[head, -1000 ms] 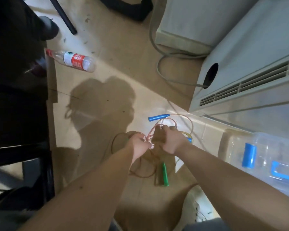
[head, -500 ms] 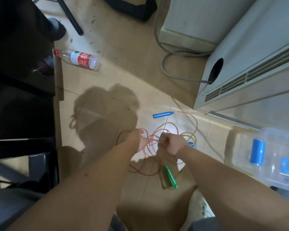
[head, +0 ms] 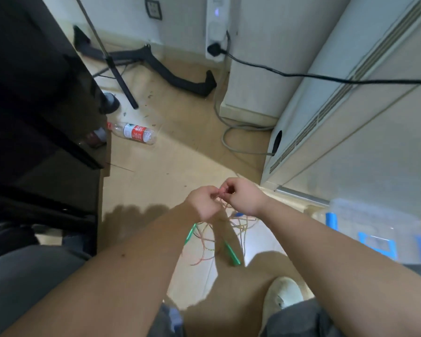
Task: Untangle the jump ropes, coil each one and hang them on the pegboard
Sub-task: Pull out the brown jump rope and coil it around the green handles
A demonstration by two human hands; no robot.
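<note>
A black cabinet (head: pixel 34 93) fills the left edge, and just right of its lower corner one plastic bottle (head: pixel 134 133) with a red label lies on its side on the tan floor (head: pixel 180 166). Toward the middle, the left hand (head: pixel 203 203) and the right hand (head: pixel 243 197) are raised close together, almost touching. Each pinches the same knotted spot of the jump ropes (head: pixel 219 229) with curled fingers. From that spot the thin pinkish and yellowish cords hang in a loose tangle down to the floor; how many ropes are in it cannot be told. Three handles show in the tangle: a left green handle (head: pixel 190 235), a right green handle (head: pixel 232 253) lying on the floor, and a sliver of one blue handle (head: pixel 238 214) under the right wrist. One white shoe (head: pixel 281 296) sits below. At far right stand one white vented unit (head: pixel 350 117) and one clear box (head: pixel 374 229) with blue fittings.
</note>
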